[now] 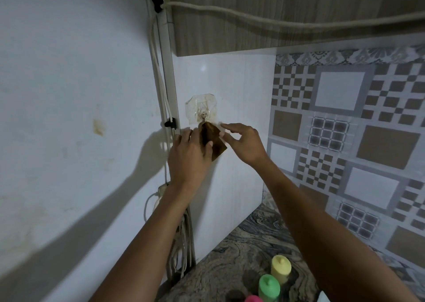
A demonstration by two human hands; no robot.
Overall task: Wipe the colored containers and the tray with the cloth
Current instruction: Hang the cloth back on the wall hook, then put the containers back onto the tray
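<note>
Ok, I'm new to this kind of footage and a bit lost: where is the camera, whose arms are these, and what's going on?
No machine here: a person wears one camera on the head, so you look along their own arms. The left hand grips a brown cloth hanging from a clear hook on the white wall; the right hand is open beside it. Below, a yellow container, a green container and a pink container stand on the marbled countertop. No tray is in view.

no text, label, brand, number or sign could be read anywhere in the head view.
</note>
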